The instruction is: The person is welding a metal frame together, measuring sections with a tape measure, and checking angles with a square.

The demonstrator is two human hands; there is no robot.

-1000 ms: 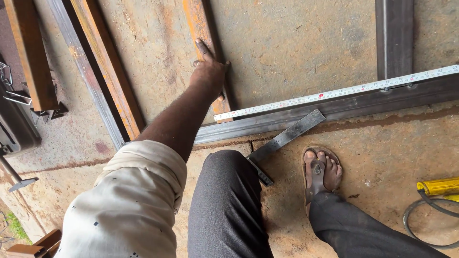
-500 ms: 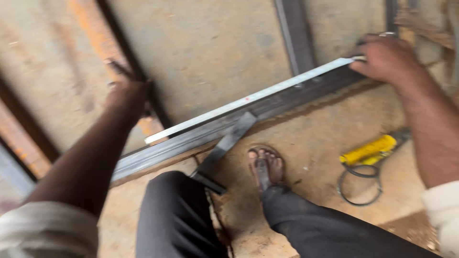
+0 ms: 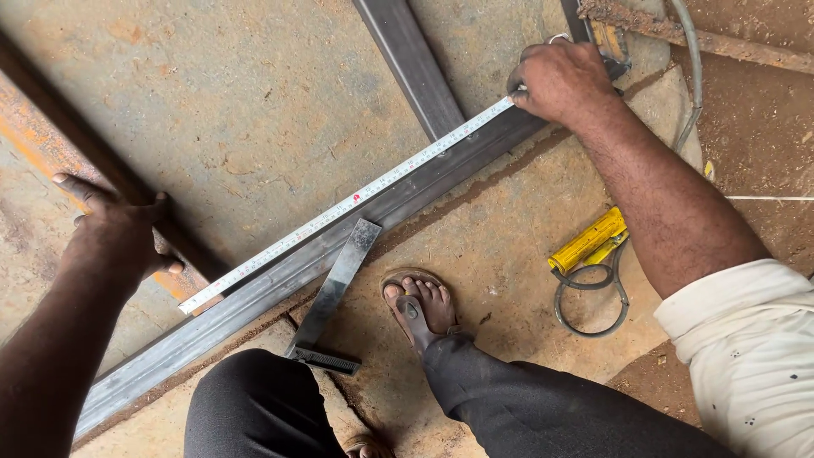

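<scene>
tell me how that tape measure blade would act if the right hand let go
The tape blade is thin and lies along the steel tube, so it would likely flex, not stay stiff. Only the right hand pins its end, so it may slide or spring back. It looks light.

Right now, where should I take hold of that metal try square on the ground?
Grip the try square by its thick dark stock, the end nearest the knee. The thin blade lies flat, its tip against the steel tube, so come from above, fingers across the stock.
</scene>
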